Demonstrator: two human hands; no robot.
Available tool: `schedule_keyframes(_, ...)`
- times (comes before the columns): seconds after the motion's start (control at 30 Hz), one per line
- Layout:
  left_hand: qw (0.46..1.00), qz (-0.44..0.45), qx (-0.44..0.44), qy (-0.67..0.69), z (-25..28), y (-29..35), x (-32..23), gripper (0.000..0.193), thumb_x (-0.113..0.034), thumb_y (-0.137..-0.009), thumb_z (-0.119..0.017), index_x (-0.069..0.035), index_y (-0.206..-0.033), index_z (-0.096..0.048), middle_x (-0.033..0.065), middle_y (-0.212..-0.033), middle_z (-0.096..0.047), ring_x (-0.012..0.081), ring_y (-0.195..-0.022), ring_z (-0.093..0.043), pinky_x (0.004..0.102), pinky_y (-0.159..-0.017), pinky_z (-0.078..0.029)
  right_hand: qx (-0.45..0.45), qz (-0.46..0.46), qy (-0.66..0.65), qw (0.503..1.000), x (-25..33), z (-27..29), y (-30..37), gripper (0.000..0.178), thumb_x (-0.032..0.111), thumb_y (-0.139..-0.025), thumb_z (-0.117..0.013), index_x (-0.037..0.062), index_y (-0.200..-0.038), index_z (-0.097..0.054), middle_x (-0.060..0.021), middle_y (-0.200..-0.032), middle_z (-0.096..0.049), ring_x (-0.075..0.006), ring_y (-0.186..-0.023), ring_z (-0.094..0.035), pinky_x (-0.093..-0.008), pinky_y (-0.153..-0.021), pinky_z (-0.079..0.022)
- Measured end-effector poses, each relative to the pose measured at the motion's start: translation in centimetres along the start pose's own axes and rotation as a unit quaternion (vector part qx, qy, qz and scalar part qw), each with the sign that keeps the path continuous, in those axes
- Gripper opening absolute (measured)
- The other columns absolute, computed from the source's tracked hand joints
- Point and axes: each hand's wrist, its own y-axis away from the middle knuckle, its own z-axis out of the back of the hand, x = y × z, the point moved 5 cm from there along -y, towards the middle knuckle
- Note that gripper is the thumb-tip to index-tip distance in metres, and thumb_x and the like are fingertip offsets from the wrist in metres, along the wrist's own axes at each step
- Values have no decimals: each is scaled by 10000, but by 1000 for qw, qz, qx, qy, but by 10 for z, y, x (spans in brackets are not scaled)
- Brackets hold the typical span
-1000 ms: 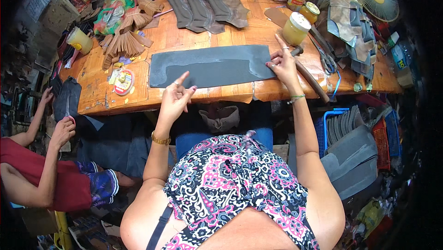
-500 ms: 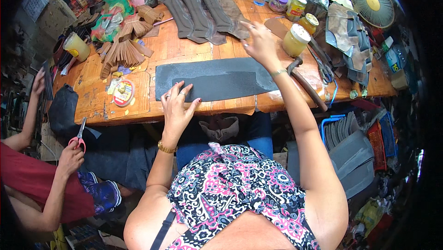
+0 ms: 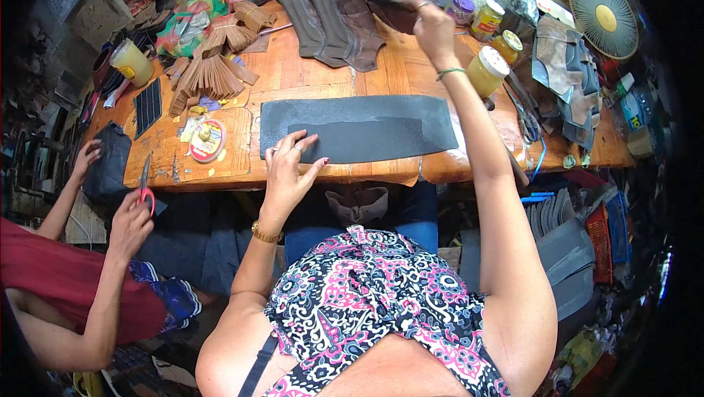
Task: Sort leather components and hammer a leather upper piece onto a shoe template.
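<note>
Head view of a wooden desk (image 3: 352, 78) where leather work is taking place. The left hand (image 3: 287, 170) is lying flat, fingers spread and grip apart, pressing on the near left corner of a long dark sheet (image 3: 359, 129) that is stretching across the near middle of the desk. The right hand (image 3: 433, 27) is reaching to the far side, its grip closing on a dark brown leather piece (image 3: 389, 8) lifted just above the desk beside a fanned stack of brown cut pieces (image 3: 330, 19).

Three yellow-filled jars (image 3: 488, 71) are standing right of the sheet, near the right forearm; scissors (image 3: 524, 115) are lying just beyond them. A bundle of tan strips (image 3: 213, 74) and a round tin (image 3: 207, 139) are sitting left of the sheet, with a yellow cup (image 3: 132, 62) at the far left edge. Grey and brown offcuts (image 3: 565, 60) are piling up at the right end, near a round fan (image 3: 603, 16).

At lower left a second person in red is gripping red-handled scissors (image 3: 145, 188) in one hand (image 3: 132, 221) and holding dark material (image 3: 110, 166) with the other.

Judged progress: the sheet is lying uncut and unmarked as far as can be seen, and the leather piece is not yet set on it; the work appears to be at an early stage, with any laying-out on the sheet remaining.
</note>
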Motion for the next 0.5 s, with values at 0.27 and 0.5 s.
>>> schedule_keyframes(0.27,962,46,-84,257,32,-36,31,783,-242,-930,-763,-70,-1581,-364,165,-1434,-580,275,-1349,-540,405,-1099,-419,-36,-77,-229,970,80,173,-23,452,-169,-852,-580,14,-1241,-718,-88,-1099,-760,-149,-964,-714,-289,-905,-561)
schedule_keyframes(0.5,759,9,-33,651,40,-45,25,907,-537,-937,-687,-80,-1609,-283,143,-1586,-400,276,-1436,-433,397,-1085,-433,135,-331,-403,842,77,198,70,378,-116,-847,-731,-26,-1213,-710,-113,-1216,-727,-125,-1095,-658,-282,-976,-536)
